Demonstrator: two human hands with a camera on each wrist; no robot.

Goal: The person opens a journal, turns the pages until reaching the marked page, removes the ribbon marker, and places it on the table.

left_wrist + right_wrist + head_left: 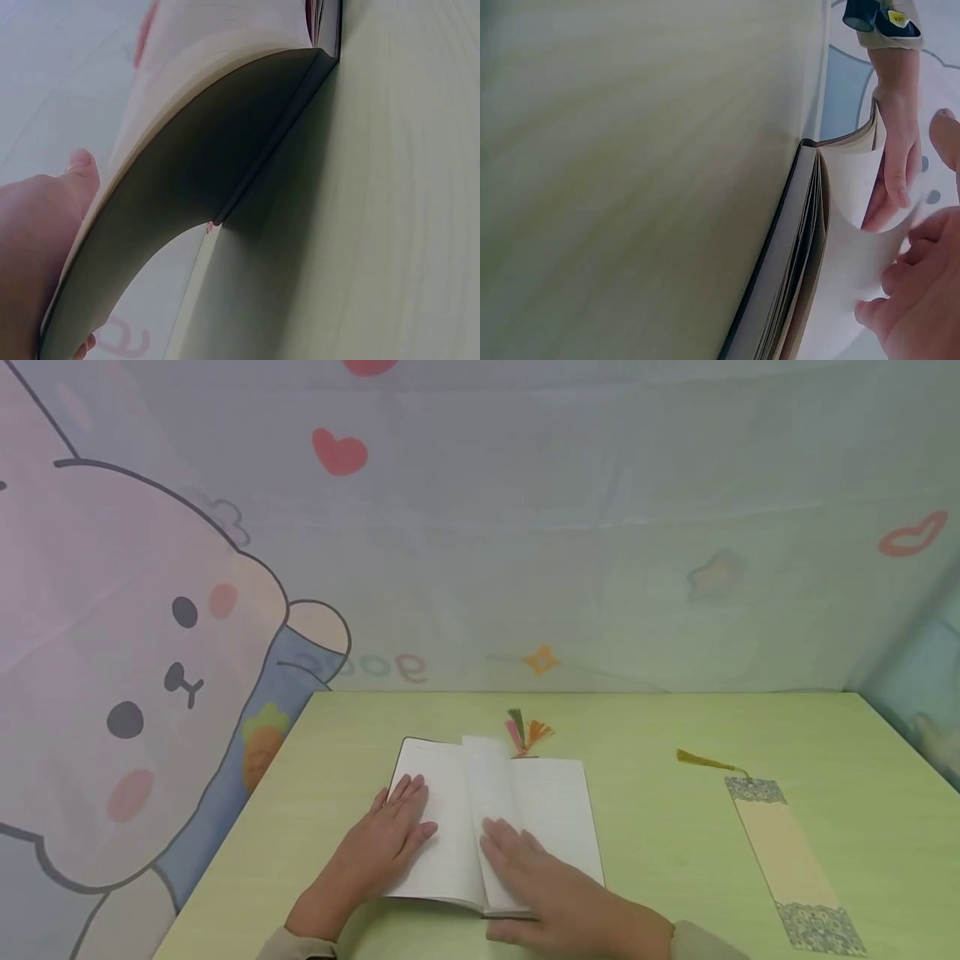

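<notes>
An open notebook (555,793) with pale, faintly lined pages lies in front of me. My left hand (386,839) holds its left side, thumb and most fingers spread over the page; in the left wrist view, fingertips (88,346) show beneath the raised, bowed cover (187,142). My right hand (551,889) rests with extended fingers on a loose page (489,777) near the middle fold. That page stands partly lifted, its top edge sticking up past the others. Its curved edge also shows in the right wrist view, between both hands.
Pink, green and orange tassels (534,732) stick out above the notebook's top edge. To the right, a cream bookmark (787,852) with blue patterned ends and a yellow tassel (703,760) lies on the light green table (652,727). A printed curtain (525,527) hangs behind.
</notes>
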